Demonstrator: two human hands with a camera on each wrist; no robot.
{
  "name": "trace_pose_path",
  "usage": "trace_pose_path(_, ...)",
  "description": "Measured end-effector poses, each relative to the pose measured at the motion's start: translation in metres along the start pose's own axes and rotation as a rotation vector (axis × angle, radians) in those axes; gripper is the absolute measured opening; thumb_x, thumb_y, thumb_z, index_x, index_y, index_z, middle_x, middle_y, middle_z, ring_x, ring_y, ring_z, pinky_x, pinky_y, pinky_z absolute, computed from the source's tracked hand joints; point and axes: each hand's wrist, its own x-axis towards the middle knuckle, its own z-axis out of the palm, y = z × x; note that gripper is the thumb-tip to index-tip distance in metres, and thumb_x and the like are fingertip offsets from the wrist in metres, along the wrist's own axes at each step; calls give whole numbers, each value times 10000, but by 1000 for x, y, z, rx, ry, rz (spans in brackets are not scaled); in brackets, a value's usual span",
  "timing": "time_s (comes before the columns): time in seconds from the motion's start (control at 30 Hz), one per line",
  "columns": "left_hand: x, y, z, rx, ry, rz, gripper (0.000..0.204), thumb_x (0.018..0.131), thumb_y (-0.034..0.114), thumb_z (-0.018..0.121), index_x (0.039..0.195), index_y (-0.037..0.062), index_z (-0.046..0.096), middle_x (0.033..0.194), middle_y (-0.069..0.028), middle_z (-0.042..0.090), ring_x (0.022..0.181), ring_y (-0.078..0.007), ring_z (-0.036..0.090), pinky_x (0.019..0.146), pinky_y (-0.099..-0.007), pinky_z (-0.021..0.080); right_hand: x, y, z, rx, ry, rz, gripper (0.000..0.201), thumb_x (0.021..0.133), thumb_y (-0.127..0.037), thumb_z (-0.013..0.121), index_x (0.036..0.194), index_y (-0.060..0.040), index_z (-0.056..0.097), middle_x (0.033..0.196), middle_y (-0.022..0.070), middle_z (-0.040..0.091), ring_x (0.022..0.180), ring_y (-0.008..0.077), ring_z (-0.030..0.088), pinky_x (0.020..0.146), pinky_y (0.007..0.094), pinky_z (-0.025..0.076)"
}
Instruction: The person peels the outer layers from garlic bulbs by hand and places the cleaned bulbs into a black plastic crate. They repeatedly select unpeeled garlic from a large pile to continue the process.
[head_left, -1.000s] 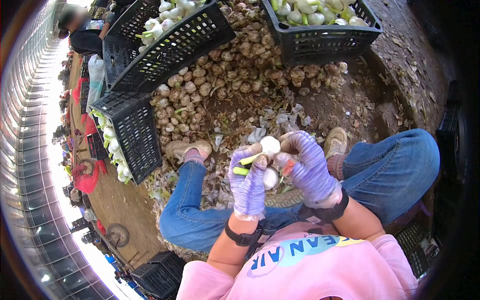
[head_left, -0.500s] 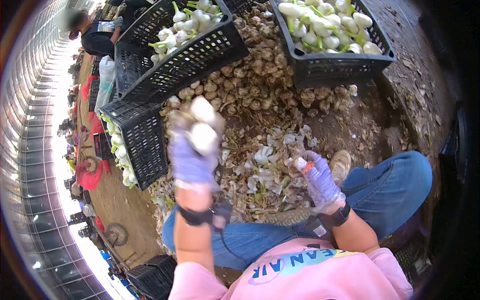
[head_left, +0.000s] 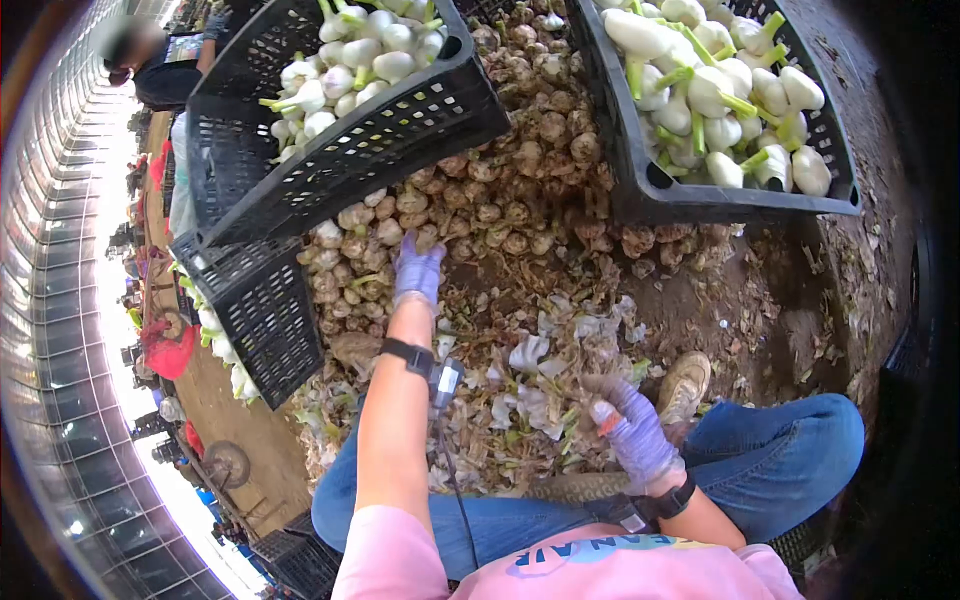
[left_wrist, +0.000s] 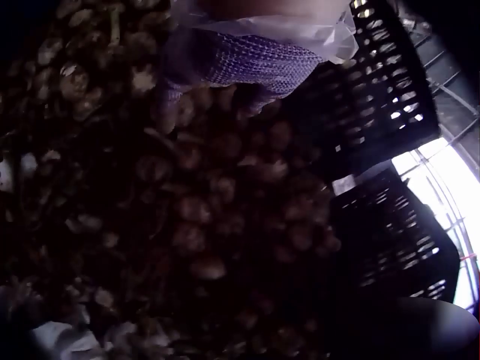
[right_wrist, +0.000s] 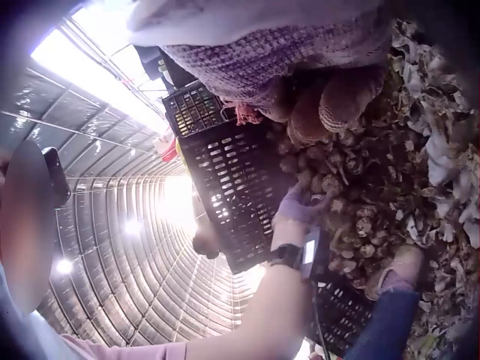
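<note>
My left hand (head_left: 418,270), in a purple knit glove, reaches forward to the heap of unpeeled garlic bulbs (head_left: 500,215). In the left wrist view its fingers (left_wrist: 166,112) point down, spread among the brownish bulbs (left_wrist: 195,210). My right hand (head_left: 635,435), gloved the same way, hangs above the litter of skins near the right shoe, its fingers loosely bent and no bulb in it. White wrapping and an orange-red band show at its thumb. In the right wrist view the fingertips (right_wrist: 349,97) of its glove look brown with dirt.
Black crates of white trimmed garlic stand at the back left (head_left: 350,150) and back right (head_left: 740,205); another crate (head_left: 260,325) lies tilted at left. Garlic skins (head_left: 530,350) cover the ground before my legs. A shoe (head_left: 686,385) is beside the right hand. Another person sits far left.
Both hands were together over white stemmed garlic bulbs; then the left carried them forward and left. Now it is at the unpeeled heap without them, while the right stays near the lap.
</note>
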Motion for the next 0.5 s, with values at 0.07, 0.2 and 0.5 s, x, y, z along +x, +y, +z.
trace_pose_path(0.07,41,-38,23,-7,115,21,624,780,140,677,1307,73,349,1226,-141,471,1071,-251,490,819,-373,466,5,-1,1,117,27,68,302,890,-91,527,1178,-4,511,971,41,583,779,82,546,711,224,464)
trace_pose_path(0.2,33,-11,43,54,472,-51,706,736,143,722,1324,48,343,1367,-249,266,1162,-329,428,927,-400,406,12,-3,2,45,39,130,284,899,-124,523,1157,-7,536,968,40,586,759,81,551,705,221,464)
trace_pose_path(0.5,-90,-25,47,-545,-310,-7,541,764,157,652,1190,23,347,1077,-140,540,902,-212,592,760,-299,516,2,14,8,50,63,-9,296,899,-161,527,1155,-13,546,990,38,592,786,76,549,709,224,457)
